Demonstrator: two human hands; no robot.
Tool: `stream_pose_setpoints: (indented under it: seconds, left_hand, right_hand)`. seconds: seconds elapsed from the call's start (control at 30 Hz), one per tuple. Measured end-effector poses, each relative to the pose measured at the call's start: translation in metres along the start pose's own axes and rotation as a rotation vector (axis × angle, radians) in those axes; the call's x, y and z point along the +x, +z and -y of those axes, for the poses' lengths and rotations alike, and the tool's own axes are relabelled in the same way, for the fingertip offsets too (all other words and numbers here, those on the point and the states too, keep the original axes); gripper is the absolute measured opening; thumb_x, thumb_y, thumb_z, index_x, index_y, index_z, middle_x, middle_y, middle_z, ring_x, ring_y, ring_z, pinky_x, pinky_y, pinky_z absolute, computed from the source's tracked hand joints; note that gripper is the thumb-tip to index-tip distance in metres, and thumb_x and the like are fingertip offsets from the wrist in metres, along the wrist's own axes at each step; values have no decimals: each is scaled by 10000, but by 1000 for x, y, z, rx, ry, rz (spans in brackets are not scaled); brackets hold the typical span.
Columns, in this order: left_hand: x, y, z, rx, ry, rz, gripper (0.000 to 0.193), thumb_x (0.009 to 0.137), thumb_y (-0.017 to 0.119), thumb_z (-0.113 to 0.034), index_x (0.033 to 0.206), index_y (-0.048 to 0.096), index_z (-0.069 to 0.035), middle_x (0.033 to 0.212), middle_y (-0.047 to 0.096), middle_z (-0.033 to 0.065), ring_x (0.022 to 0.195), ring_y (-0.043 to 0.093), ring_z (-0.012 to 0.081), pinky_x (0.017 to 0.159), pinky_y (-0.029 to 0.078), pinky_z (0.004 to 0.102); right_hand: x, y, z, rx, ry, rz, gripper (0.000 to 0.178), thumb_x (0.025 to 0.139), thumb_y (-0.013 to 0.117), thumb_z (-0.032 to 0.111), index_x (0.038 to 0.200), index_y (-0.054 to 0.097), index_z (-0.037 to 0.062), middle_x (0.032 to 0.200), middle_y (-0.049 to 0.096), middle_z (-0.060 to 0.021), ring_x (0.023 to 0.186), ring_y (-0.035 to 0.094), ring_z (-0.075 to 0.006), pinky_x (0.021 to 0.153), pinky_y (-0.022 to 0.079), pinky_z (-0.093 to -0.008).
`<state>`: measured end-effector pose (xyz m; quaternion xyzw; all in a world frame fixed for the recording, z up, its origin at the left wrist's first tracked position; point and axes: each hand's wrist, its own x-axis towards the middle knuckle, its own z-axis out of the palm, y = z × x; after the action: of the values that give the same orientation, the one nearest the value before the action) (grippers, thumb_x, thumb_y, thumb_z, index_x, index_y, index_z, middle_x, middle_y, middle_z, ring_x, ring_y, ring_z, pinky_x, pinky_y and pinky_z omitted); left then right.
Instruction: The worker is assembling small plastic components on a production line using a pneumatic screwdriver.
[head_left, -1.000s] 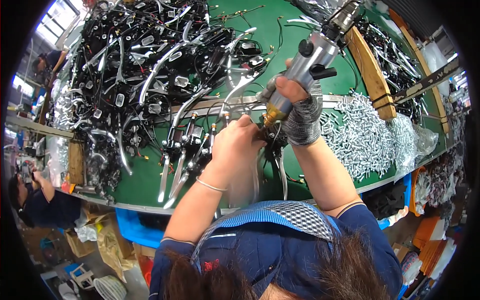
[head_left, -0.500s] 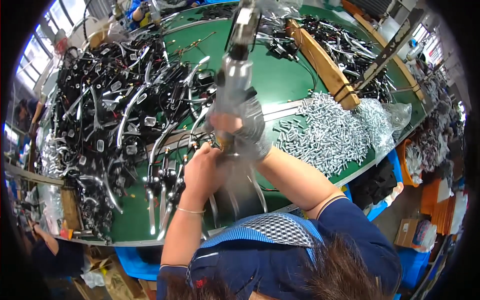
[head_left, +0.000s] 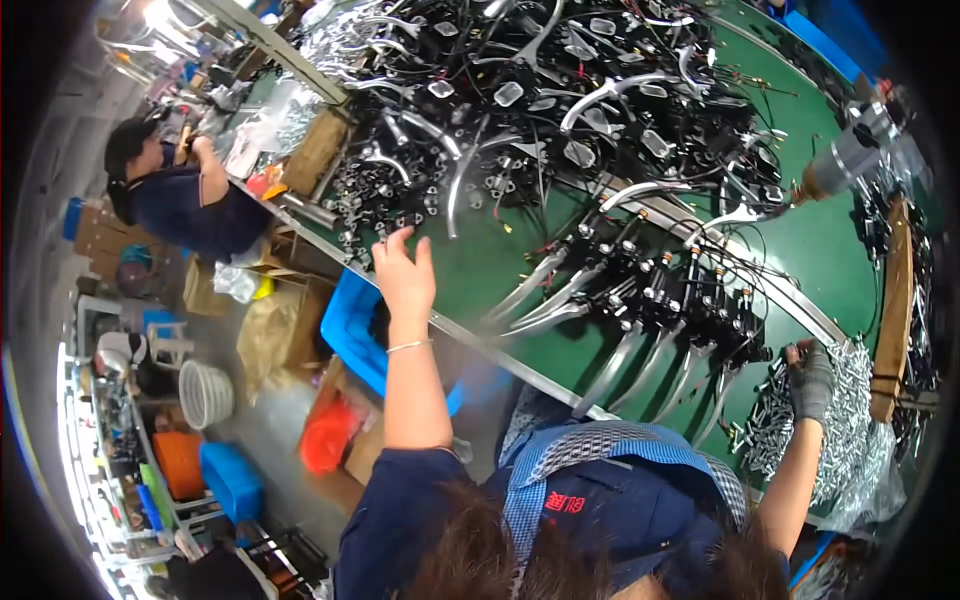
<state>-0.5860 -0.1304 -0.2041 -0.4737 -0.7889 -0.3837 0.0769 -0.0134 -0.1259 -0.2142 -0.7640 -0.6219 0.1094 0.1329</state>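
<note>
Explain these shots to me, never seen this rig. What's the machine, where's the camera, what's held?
No robot: these are a person's own two hands, seen from a fisheye camera on the head, so straight edges look bent. On the green bench lie a heap of levers with black bodies and a neater row. The left hand is open and empty beside small black parts. The gloved right hand is at silver pins; whether it holds any is unclear. The power tool is in neither hand.
</note>
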Motion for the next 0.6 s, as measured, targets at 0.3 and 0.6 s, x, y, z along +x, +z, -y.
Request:
stream_pose_setpoints:
  seconds: [0.3, 0.6]
  left_hand:
    - [13, 17, 21, 334, 11, 23, 355, 717, 687, -238, 1031, 589, -103, 879, 482, 114, 808, 517, 288, 741, 442, 370]
    - [-1, 5, 19, 20, -86, 113, 385, 689, 701, -136, 1050, 578, -87, 929, 446, 117, 798, 543, 238, 703, 472, 331]
  right_hand:
    - [12, -2, 2, -289, 5, 125, 241, 786, 605, 259, 854, 533, 39, 737, 590, -195, 694, 577, -368, 620, 451, -437]
    - [14, 7, -16, -229, -101, 47, 192, 805, 557, 217, 837, 526, 29, 718, 576, -201, 668, 560, -384, 607, 445, -447]
